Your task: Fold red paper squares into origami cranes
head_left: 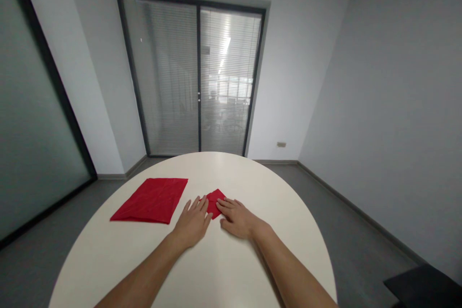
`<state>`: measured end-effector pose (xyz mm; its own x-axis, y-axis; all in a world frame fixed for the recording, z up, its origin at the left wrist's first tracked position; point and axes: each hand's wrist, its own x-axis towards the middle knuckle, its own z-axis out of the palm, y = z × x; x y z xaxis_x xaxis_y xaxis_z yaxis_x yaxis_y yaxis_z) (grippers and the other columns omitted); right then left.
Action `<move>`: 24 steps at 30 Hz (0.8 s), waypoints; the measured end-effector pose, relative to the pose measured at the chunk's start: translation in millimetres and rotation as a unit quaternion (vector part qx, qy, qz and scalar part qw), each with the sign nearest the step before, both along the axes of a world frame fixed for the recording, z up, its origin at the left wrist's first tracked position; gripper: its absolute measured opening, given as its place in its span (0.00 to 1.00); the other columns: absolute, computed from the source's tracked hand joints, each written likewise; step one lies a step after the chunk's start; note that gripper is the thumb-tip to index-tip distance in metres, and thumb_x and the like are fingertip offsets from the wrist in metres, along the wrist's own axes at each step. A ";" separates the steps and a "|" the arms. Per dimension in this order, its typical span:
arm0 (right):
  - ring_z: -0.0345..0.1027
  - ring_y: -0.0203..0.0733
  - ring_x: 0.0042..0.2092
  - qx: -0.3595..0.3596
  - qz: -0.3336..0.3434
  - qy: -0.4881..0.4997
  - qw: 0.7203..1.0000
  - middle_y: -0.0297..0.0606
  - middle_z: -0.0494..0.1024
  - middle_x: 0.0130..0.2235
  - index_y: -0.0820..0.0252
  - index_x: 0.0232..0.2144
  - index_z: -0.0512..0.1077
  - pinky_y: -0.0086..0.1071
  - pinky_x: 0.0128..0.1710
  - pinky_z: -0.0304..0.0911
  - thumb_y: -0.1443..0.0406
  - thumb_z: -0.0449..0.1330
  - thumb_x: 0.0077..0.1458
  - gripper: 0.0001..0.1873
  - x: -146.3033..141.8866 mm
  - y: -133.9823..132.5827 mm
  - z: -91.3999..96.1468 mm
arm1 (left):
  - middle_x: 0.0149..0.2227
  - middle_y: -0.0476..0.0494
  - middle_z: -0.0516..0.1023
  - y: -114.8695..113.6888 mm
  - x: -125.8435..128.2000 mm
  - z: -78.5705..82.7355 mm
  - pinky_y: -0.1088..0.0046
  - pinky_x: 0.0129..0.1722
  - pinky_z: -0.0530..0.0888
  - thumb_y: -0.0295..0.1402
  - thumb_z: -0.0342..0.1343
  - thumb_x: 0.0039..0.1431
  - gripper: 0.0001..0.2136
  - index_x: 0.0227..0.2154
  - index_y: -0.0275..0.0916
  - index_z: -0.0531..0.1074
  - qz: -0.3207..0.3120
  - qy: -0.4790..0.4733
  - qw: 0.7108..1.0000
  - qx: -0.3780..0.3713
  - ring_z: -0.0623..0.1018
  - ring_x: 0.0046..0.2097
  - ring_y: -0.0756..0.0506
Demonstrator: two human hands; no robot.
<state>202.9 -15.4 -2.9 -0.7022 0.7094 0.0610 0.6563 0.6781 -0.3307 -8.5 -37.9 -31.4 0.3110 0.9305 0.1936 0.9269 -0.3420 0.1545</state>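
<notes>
A small folded piece of red cloth or paper (214, 201) lies between my hands on the table, one corner pointing away from me. My left hand (192, 223) rests on its left edge, fingers stretched out and slightly apart. From the other side, my right hand (238, 218) lies flat with its fingertips on the right edge. Parts of both side edges are hidden under the fingers. To the left of my left hand, a larger red folded cloth (153, 199) lies flat with creases across it, apart from the hand.
Everything lies on a round cream-coloured table (216, 269). Past its far edge stands a dark-framed glass door with blinds (198, 77). A black flat object (426, 286) is at the lower right, beside the table. White walls (390, 82) surround the room.
</notes>
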 end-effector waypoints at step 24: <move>0.70 0.39 0.37 0.011 -0.009 0.160 0.987 0.35 0.81 0.39 0.54 0.45 0.77 0.30 0.40 0.62 0.71 0.53 0.55 0.19 4.1 9.3 0.6 | 0.58 0.37 0.73 -4.0 11.3 6.3 0.55 0.59 0.65 0.39 0.49 0.64 0.18 0.54 0.39 0.71 -0.050 -0.071 0.994 0.061 0.70 0.58 0.37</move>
